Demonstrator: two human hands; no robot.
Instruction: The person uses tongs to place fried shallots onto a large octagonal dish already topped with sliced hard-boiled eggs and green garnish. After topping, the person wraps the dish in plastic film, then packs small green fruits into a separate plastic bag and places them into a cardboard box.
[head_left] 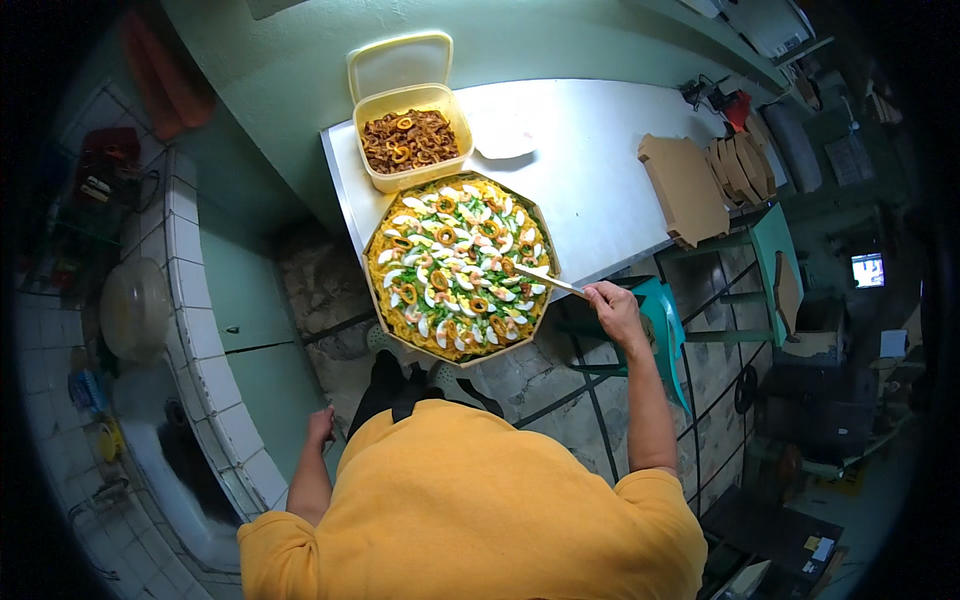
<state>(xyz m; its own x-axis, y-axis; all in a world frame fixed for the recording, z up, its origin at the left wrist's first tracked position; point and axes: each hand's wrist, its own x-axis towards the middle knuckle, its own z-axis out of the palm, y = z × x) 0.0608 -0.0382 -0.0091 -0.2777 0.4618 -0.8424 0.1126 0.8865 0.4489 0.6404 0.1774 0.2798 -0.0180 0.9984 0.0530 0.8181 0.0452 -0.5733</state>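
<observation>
Head view: from where I stand, the octagonal tray point(549, 238) is the worry. It sits on the white table point(600, 160), heaped nearly to its rim with egg slices point(412, 202) and other toppings, and its near side looks to jut past the table's edge. If the yellow shirt point(490, 490) bumped that side, or a hand leaned on it, I'd expect the tray to tip or slide. The right hand point(614, 310), just right of the tray, is wrapped around the handle of a slim utensil point(553, 281); what sort of tip it has I can't make out. One careless sweep could drag egg over the rim. The left hand point(319, 426) hangs well off the tray's near-left side, steadying nothing there; its fingers look curled, though I can't tell whether they hold anything.

The utensil reaches over the tray's right side, its long axis slanting from the right hand leftward and slightly away from the shirt, tip toward the tray's middle. The tray itself, roughly even-sided, shows no clear long axis.
</observation>
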